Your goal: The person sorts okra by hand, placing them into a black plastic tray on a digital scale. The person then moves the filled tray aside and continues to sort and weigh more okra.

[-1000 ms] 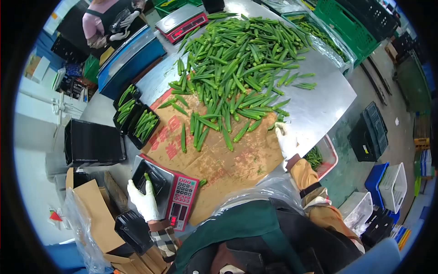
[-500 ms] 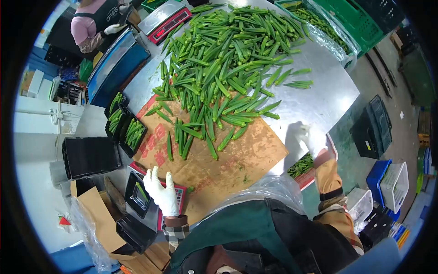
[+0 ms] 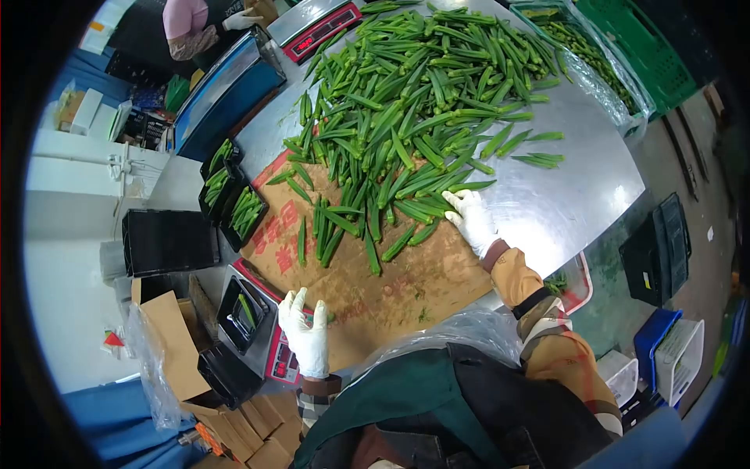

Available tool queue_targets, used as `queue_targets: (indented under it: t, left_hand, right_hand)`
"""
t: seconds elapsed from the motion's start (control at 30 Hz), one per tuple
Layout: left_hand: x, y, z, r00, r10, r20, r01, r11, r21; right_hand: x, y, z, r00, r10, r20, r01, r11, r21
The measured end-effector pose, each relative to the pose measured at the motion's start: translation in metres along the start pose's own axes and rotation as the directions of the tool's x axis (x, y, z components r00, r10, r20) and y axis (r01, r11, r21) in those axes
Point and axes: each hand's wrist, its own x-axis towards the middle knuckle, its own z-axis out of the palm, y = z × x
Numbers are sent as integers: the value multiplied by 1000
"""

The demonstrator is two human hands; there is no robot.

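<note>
Between both hands (image 3: 471, 221), okra (image 3: 398, 244) on cardboard (image 3: 391, 285), right touching

Light is glaring off the steel table (image 3: 578, 195); right of it a black crate (image 3: 660, 250) is sitting on the greenish floor (image 3: 608, 254), and beyond it green crates (image 3: 644, 43) are standing.

A big okra pile (image 3: 406, 86) lies on the metal table (image 3: 562, 195), and its near edge spreads onto a cardboard sheet (image 3: 414, 289). Left of the cardboard stands a weighing scale (image 3: 273, 352) with a tray (image 3: 244, 313) on it. Behind the scale is a stack of empty trays (image 3: 168, 242), and further behind are trays filled with okra (image 3: 234, 199). A second scale (image 3: 324, 19) stands at the table's far end. The right hand (image 3: 471, 219) is at the pile's near right edge, and the left hand (image 3: 306, 332) is beside the near scale.
</note>
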Motion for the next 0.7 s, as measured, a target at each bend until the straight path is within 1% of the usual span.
queue_targets:
  t: [0.03, 0.2, 0.27, 0.3, 0.33, 0.37, 0.4, 0.43, 0.47, 0.5, 0.53, 0.57, 0.67, 0.7]
  left_hand:
    - [0, 1, 1, 1000, -1, 9, 1, 1000, -15]
    - [1, 15, 10, 993, 117, -21, -117, 993, -3]
    - [1, 26, 9, 983, 180, -38, -179, 984, 26]
    - [-2, 27, 8, 981, 186, -46, -184, 982, 36]
    - [-5, 28, 7, 980, 193, -54, -191, 981, 44]
    - [-5, 29, 8, 978, 201, -62, -199, 979, 48]
    - [-10, 27, 8, 983, 173, -57, -170, 984, 61]
    - [-14, 20, 10, 988, 147, -47, -145, 989, 40]
    - [-17, 11, 13, 992, 122, -33, -121, 992, 20]
    - [-20, 6, 16, 995, 98, -18, -98, 995, 0]
    - [-23, 9, 16, 999, 31, 22, -29, 997, -69]
    - [-25, 6, 18, 999, 31, 43, -28, 998, -64]
    - [-30, -6, 29, 995, 35, 92, -29, 998, -58]
    - [-29, -4, 28, 994, 50, 93, -45, 997, -56]
  right_hand:
    - [-1, 3, 1, 1000, 7, 20, -7, 1000, -4]
    - [-1, -3, -3, 995, 40, 86, -34, 997, -67]
    - [-6, 2, -7, 997, 32, 69, -32, 999, 5]
    - [-11, 7, -10, 998, 30, 60, -32, 999, 42]
    - [-17, 10, -22, 999, -45, 21, 43, 997, 59]
    - [-31, 14, -41, 981, 107, 163, -147, 956, 255]
    - [-43, 16, -70, 959, 109, 261, -207, 901, 382]
    - [-55, 46, -86, 870, 16, 492, -268, 854, 446]
    - [-64, 48, -124, 727, 5, 686, -281, 914, 291]
    - [-83, 67, -137, 617, 97, 781, -390, 900, 197]
    - [-98, 80, -146, 673, 148, 724, -348, 928, 134]
    - [-108, 86, -151, 725, 191, 662, -312, 948, 67]
    - [-68, 60, -139, 870, 241, 429, -400, 855, 330]
    - [-50, 49, -128, 926, 249, 283, -328, 903, 277]
